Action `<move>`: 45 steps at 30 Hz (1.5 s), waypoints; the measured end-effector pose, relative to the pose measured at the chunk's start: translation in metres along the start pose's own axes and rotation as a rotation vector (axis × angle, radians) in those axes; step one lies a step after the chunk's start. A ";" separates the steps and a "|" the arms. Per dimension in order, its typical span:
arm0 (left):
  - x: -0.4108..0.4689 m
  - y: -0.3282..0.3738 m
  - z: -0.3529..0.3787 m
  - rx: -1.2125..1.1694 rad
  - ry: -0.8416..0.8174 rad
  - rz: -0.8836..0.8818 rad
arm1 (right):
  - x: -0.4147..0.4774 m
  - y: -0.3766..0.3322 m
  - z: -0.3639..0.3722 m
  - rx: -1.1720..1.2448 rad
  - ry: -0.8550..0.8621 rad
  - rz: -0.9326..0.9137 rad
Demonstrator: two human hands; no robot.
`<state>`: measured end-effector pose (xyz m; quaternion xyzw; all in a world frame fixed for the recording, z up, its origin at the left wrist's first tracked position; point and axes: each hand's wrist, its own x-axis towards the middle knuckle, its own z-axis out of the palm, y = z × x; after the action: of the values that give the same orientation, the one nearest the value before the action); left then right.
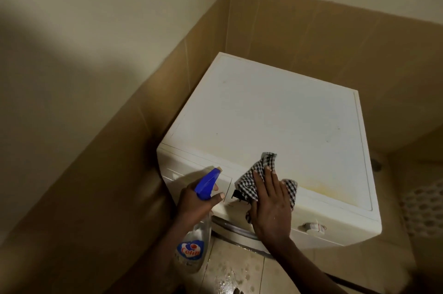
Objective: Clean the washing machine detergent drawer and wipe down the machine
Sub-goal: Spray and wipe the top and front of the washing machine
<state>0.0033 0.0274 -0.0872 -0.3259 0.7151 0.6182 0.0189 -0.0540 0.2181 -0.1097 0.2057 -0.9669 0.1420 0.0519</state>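
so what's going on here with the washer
A person is wiping down a white washing machine. The right hand presses a checked cloth flat on the front edge of the top. The left hand holds a blue-triggered spray bottle beside the front panel. A yellowish stain shows near the cloth.

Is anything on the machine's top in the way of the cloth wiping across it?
Nothing visible. The right hand presses the cloth on the front edge of the machine's top; the rest is bare. The left hand holds the spray bottle off to the side.
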 end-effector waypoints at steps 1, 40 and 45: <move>0.001 0.000 -0.005 -0.011 0.000 0.006 | 0.006 -0.005 0.000 -0.006 -0.005 0.001; 0.013 -0.031 -0.102 -0.101 0.134 -0.076 | 0.088 -0.156 0.048 -0.004 -0.096 -0.266; 0.014 -0.037 -0.117 -0.057 0.130 -0.036 | 0.094 -0.174 0.054 -0.003 -0.102 -0.310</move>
<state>0.0543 -0.0850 -0.0976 -0.3785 0.6908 0.6155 -0.0257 -0.0703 0.0139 -0.1019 0.3594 -0.9251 0.1201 0.0246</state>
